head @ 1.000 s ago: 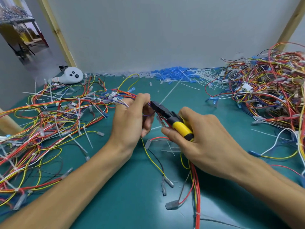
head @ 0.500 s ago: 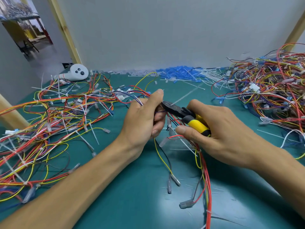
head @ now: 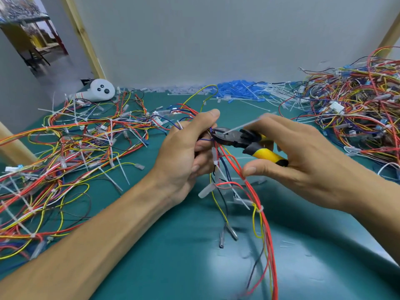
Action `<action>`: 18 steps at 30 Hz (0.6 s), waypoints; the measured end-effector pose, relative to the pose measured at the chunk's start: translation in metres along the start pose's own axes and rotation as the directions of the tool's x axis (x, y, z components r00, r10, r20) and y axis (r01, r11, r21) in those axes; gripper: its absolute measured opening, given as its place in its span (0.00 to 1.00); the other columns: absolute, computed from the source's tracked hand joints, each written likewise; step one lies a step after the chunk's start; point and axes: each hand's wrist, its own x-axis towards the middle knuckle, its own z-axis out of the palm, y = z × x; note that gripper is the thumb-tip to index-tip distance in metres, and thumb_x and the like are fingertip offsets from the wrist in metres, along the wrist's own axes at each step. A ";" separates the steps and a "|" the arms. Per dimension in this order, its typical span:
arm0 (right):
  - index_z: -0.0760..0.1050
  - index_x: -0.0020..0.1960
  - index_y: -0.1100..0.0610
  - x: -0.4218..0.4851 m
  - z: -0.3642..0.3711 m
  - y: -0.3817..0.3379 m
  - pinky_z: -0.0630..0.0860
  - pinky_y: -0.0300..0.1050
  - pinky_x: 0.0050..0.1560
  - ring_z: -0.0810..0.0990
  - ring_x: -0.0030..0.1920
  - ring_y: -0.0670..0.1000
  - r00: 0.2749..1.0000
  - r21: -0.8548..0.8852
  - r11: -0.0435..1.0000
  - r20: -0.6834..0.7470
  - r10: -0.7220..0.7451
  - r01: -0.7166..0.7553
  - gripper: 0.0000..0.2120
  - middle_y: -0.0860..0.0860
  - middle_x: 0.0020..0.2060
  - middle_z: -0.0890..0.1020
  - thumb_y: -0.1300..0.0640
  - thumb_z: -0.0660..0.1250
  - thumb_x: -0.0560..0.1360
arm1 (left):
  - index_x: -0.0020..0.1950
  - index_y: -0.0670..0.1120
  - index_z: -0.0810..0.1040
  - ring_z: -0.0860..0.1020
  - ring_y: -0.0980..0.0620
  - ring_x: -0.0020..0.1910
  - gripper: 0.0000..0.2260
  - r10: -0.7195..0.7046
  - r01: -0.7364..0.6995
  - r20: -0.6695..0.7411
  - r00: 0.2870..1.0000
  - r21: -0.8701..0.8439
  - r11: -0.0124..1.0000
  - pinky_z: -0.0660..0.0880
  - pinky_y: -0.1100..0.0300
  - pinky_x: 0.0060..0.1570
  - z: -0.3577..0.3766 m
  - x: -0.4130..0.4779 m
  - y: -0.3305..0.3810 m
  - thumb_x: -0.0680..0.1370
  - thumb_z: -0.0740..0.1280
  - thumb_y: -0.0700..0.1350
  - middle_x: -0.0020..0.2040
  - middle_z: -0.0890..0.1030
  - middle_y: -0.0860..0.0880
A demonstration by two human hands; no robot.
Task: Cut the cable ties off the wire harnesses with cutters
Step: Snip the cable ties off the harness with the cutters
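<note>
My left hand [head: 188, 154] grips a wire harness [head: 244, 191] of red, yellow and blue wires, which hangs down toward the table's near edge. My right hand [head: 303, 161] holds black cutters with yellow handles [head: 244, 141]. The jaws point left and meet the bundle just beside my left thumb. A white cable tie [head: 242, 126] sticks out from the jaws, up and to the right. Whether the jaws are closed on it I cannot tell.
The green table mat [head: 173, 256] carries a spread of tied harnesses [head: 65, 152] on the left and a large tangled heap [head: 357, 118] on the right. Blue and white tie scraps [head: 238, 92] lie along the back wall. A white controller [head: 101, 90] rests at the back left.
Both hands have lifted the bundle slightly and the view has shifted. The cutter jaws stay at the bundle, and a white tie tail now sticks out over my right fingers.
</note>
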 end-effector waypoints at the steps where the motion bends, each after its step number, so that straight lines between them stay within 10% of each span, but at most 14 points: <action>1: 0.75 0.64 0.51 0.000 -0.001 0.000 0.76 0.52 0.50 0.81 0.53 0.52 1.000 0.003 1.000 -0.007 -0.011 0.011 0.32 0.45 0.53 0.78 0.26 0.59 0.77 | 0.24 0.50 0.61 0.56 0.57 0.13 0.27 0.006 -0.006 0.002 1.000 -0.003 1.000 0.54 0.72 0.19 0.000 -0.001 0.001 0.83 0.63 0.50 0.18 0.59 0.53; 13: 0.76 0.64 0.51 0.002 0.003 0.002 0.70 0.39 0.50 0.75 0.49 0.47 0.991 -0.067 0.990 -0.049 -0.126 0.123 0.31 0.43 0.49 0.75 0.29 0.69 0.74 | 0.22 0.51 0.62 0.47 0.49 0.20 0.25 -0.104 0.109 0.113 0.988 -0.041 0.993 0.42 0.51 0.31 0.004 -0.006 0.005 0.78 0.65 0.53 0.18 0.56 0.54; 18: 0.75 0.62 0.55 0.000 0.005 0.001 0.69 0.40 0.51 0.73 0.49 0.49 0.986 -0.097 0.984 -0.059 -0.155 0.149 0.14 0.44 0.50 0.74 0.52 0.72 0.80 | 0.22 0.51 0.62 0.45 0.50 0.21 0.26 -0.182 0.212 0.198 0.963 -0.144 0.967 0.35 0.48 0.36 0.004 -0.007 0.007 0.79 0.63 0.52 0.16 0.57 0.54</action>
